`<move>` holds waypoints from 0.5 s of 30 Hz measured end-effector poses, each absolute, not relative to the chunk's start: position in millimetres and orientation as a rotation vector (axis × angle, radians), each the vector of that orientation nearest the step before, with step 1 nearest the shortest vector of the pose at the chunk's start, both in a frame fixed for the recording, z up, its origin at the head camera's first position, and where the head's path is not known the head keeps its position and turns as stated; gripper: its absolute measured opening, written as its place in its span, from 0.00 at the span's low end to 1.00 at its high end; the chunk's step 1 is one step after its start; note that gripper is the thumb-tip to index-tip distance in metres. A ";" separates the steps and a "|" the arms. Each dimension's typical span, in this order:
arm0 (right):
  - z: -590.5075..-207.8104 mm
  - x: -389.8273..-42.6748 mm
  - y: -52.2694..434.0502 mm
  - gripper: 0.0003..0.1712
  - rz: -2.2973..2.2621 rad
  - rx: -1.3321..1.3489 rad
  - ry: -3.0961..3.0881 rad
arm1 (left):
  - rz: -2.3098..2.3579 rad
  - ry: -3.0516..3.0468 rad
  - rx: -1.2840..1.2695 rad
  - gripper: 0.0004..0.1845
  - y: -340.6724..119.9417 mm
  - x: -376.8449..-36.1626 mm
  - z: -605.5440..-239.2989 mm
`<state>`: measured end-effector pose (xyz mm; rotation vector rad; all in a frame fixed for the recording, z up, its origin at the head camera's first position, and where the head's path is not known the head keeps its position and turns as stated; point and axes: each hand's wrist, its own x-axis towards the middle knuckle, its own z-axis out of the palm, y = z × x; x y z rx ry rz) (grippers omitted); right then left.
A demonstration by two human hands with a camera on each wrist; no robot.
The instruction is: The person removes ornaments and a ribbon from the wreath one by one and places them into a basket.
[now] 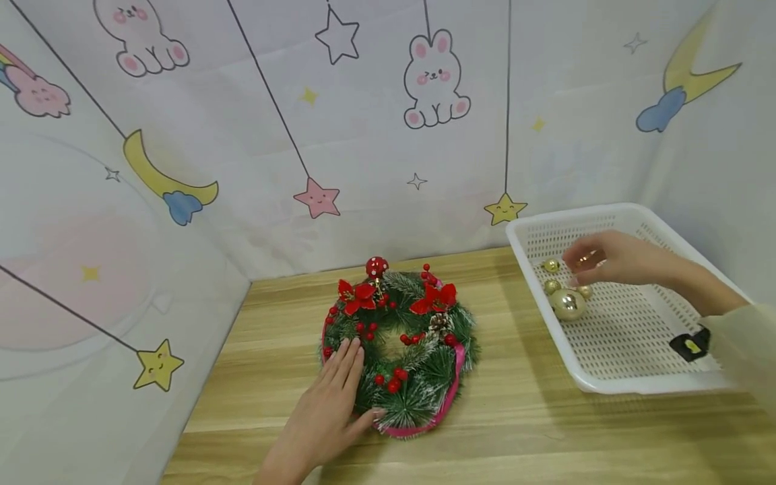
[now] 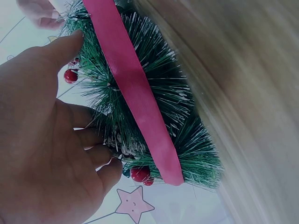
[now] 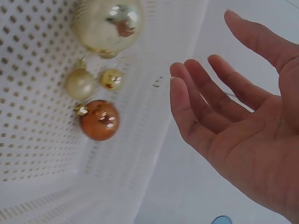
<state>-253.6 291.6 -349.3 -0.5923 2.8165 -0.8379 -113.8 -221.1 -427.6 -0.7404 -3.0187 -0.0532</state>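
In the head view, a Christmas wreath is seen lying flat on the wooden surface, near the patterned backdrop. The left hand is laid on the wreath's near-left edge, fingers straight and the thumb set against the rim, nothing gripped. To the right of the wreath a white perforated basket is placed, and the right hand is held above its far end, just over a cluster of baubles: a large gold bauble and smaller ones beside it.

In the left wrist view, the wreath is shown close, its pink ribbon running across the frosted needles (red berries peep out below). The left hand is pressed against the foliage with fingers extended.

In the right wrist view, the right hand is shown released, palm up and fingers relaxed, holding nothing. Beside it in the basket lie the large gold bauble, two small pale ones and a copper bauble.
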 end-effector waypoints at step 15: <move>-296.6 -254.0 228.4 0.20 -1.026 -0.669 2.767 | -0.041 -3.032 -0.731 0.51 -220.1 -114.2 -426.6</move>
